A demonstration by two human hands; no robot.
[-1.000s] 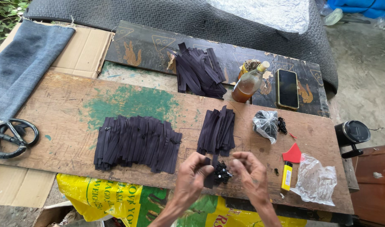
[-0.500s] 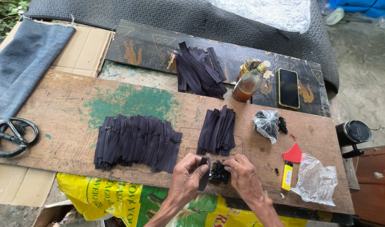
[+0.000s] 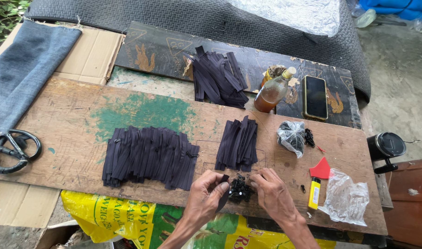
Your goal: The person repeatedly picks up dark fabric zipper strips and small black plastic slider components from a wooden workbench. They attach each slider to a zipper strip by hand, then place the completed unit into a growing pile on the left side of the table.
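Note:
My left hand (image 3: pixel 206 196) pinches a dark zipper strip (image 3: pixel 223 193) at the near edge of the wooden board (image 3: pixel 72 120). My right hand (image 3: pixel 273 196) rests fingers-down right beside a small heap of black zipper sliders (image 3: pixel 239 188), touching it. A short stack of dark zipper strips (image 3: pixel 237 144) lies just beyond the hands. A long row of dark zipper strips with sliders (image 3: pixel 148 156) lies to the left. Another loose pile of strips (image 3: pixel 219 77) sits on the dark panel farther back.
Black scissors (image 3: pixel 8 146) lie at the left edge, by folded blue denim (image 3: pixel 24 69). A bottle of amber liquid (image 3: pixel 274 90), a phone (image 3: pixel 315 97), a bag of black parts (image 3: pixel 291 136), a yellow lighter (image 3: pixel 314 192), a red scrap (image 3: pixel 320 168) and a clear bag (image 3: pixel 345 197) sit right.
Both hands have dropped from slightly raised down onto the board, coming together around the heap of sliders. The piles of strips have not moved.

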